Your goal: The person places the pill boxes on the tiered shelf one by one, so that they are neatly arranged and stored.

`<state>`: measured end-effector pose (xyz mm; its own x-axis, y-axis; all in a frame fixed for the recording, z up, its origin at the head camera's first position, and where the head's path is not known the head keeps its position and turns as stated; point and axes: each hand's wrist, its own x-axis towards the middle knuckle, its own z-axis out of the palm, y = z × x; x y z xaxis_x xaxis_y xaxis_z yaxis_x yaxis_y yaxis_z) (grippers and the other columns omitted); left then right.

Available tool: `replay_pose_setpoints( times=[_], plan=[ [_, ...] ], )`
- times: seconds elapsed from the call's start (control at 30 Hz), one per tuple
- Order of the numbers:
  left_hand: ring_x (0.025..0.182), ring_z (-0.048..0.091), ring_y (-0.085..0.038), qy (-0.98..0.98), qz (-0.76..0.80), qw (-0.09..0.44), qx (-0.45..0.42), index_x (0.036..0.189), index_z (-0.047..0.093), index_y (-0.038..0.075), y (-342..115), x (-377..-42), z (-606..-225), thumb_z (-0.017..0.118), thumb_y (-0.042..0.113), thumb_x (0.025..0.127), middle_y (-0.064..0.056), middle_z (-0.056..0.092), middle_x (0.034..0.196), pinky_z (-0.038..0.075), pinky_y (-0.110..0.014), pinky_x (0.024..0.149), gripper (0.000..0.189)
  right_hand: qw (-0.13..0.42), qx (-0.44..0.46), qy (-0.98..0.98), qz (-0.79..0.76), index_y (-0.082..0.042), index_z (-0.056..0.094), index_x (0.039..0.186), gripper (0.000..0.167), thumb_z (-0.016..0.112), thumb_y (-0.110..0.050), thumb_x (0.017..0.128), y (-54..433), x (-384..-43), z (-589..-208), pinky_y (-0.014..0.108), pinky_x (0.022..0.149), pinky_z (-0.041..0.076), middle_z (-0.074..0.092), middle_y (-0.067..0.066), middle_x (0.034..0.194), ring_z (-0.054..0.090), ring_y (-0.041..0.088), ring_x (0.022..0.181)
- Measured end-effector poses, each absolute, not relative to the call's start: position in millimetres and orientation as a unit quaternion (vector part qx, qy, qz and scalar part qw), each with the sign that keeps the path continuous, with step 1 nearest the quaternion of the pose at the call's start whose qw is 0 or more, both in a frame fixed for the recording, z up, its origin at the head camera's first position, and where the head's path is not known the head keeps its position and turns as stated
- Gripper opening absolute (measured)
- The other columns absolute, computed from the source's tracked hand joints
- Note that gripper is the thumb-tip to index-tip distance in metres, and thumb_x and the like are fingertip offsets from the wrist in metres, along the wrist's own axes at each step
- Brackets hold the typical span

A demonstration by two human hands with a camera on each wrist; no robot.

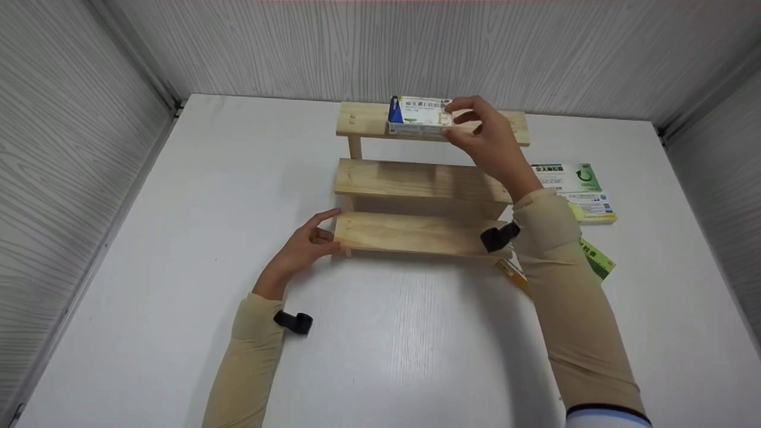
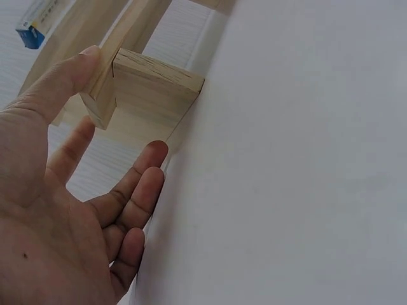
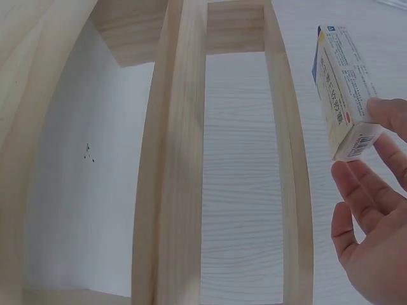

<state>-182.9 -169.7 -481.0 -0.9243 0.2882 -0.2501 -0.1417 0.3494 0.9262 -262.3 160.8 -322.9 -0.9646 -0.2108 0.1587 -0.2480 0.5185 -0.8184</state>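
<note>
The right hand (image 1: 484, 139) pinches a medicine box (image 1: 419, 116) by its right end, the box resting on the top step of the wooden rack (image 1: 416, 181). The left hand (image 1: 306, 244), fingers straight, touches the rack's lowest step at its left end. More boxes (image 1: 574, 190) lie just right of the right forearm.

Box (image 1: 419, 116) on top shelf (image 1: 365, 120); 2 boxes (image 1: 575, 191) right of rack (image 1: 416, 196)

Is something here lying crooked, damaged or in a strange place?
Nothing is damaged or spilled. One oddity: a green box lies slanted beside the rack, partly hidden under the right sleeve, unlike the stacked boxes behind.
</note>
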Motion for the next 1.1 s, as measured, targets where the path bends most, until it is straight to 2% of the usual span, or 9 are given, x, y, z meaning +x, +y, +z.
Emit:
replay_pose_setpoints(
  times=[0.3,0.5,0.83,1.0,1.1],
  plan=[
    [0.095,0.053,-0.020,0.810,0.554,0.188,0.043,0.148,0.038,0.030,-170.8,-183.3,-477.9,0.072,0.022,0.087,-0.015,0.058,0.112,0.041,-0.030,0.081,0.070,-0.001,0.122,-0.862,0.493,-0.016,0.055,0.125,0.032,0.062,-0.022,0.094,139.6,-274.5,-327.7,0.032,0.098,0.043,0.051,-0.001,0.136,0.050,0.013,0.119],
    [0.094,0.051,-0.019,0.798,0.571,0.184,0.054,0.149,0.037,0.026,-172.0,-182.5,-479.5,0.070,0.017,0.088,-0.014,0.053,0.109,0.041,-0.030,0.081,0.069,-0.006,0.123,-0.858,0.499,-0.014,0.054,0.125,0.033,0.062,-0.022,0.095,129.2,-277.9,-331.6,0.031,0.102,0.042,0.050,0.001,0.137,0.049,0.014,0.119],
    [0.097,0.052,-0.021,0.804,0.562,0.189,0.048,0.149,0.037,0.029,-170.3,-182.5,-481.0,0.070,0.017,0.088,-0.015,0.054,0.112,0.041,-0.031,0.081,0.070,-0.010,0.106,-0.871,0.480,-0.017,0.055,0.126,0.031,0.060,-0.023,0.096,121.2,-281.7,-336.1,0.032,0.091,0.045,0.054,0.004,0.128,0.051,0.013,0.113],
    [0.097,0.052,-0.021,0.802,0.562,0.196,0.044,0.150,0.036,0.022,-166.6,-176.4,-464.5,0.068,0.013,0.088,-0.016,0.054,0.112,0.041,-0.030,0.081,0.070,-0.002,0.095,-0.879,0.467,-0.018,0.055,0.125,0.031,0.061,-0.023,0.095,118.8,-282.7,-336.3,0.030,0.088,0.043,0.055,0.005,0.124,0.051,0.013,0.108],
    [0.099,0.051,-0.022,0.804,0.558,0.200,0.043,0.150,0.036,0.019,-163.9,-171.1,-450.9,0.067,0.013,0.089,-0.016,0.053,0.113,0.041,-0.030,0.082,0.069,-0.004,0.095,-0.883,0.460,-0.017,0.054,0.127,0.033,0.061,-0.023,0.095,118.9,-283.4,-336.5,0.031,0.092,0.043,0.055,0.005,0.127,0.051,0.014,0.112]
  ],
)
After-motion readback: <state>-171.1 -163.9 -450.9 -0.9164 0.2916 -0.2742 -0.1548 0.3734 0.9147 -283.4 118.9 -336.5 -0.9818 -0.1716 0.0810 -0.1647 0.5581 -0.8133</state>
